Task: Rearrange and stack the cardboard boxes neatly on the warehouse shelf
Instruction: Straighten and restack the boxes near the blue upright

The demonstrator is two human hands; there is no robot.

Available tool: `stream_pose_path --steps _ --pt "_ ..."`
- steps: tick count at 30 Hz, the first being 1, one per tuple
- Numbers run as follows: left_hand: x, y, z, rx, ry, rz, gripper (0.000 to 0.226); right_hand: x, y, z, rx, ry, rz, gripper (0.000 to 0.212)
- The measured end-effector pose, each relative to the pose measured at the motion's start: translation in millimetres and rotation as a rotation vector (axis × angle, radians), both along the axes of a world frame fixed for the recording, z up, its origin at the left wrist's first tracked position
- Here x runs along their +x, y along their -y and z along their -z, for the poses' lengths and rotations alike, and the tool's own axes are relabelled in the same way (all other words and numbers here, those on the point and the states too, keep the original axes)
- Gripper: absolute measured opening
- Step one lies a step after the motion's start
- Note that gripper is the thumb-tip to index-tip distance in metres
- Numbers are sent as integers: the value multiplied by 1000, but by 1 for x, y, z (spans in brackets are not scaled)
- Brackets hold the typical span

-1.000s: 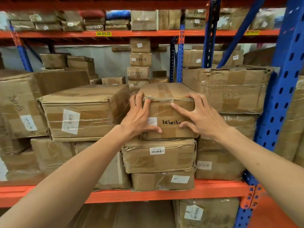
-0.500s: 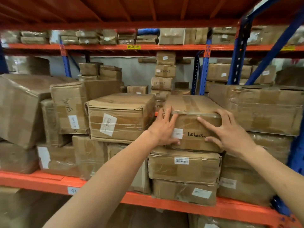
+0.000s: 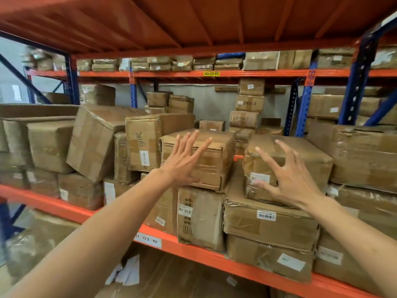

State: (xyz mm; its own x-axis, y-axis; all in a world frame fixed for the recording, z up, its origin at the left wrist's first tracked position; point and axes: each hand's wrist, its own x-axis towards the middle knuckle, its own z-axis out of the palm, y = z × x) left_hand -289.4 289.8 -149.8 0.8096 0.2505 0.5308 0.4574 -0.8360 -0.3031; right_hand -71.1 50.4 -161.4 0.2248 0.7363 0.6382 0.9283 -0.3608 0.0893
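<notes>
Head view shows two empty hands, left hand (image 3: 182, 161) and right hand (image 3: 289, 179), fingers spread before the taped box (image 3: 300, 155) atop a three-box stack on the orange shelf (image 3: 71, 208), beneath yellow tag (image 3: 211, 73) "00-03-01".

Taped brown cardboard box (image 3: 300, 155) sits atop 2 stacked boxes (image 3: 268, 224) on orange shelf (image 3: 120, 220).

Both hands off the taped box (image 3: 287, 166), formerly pressed against its front face. Left hand (image 3: 184, 162) now raised with fingers spread before the neighbouring box (image 3: 199, 155). Right hand (image 3: 287, 179) drawn back, fingers splayed and slightly bent, holding nothing. View swung leftward, exposing more leaning boxes (image 3: 94, 143).
</notes>
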Motion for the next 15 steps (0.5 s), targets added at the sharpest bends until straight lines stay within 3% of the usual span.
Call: stream_pose_path --steps 6,10,15 --pt "-31 -66 -11 -95 -102 -156 150 -41 -71 3 -8 -266 -92 99" --pt "-33 -104 -4 -107 -145 -62 156 -58 -119 18 -6 -453 -88 111" --pt "-24 -131 12 -17 -75 125 162 -75 -159 38 177 -549 -40 138"
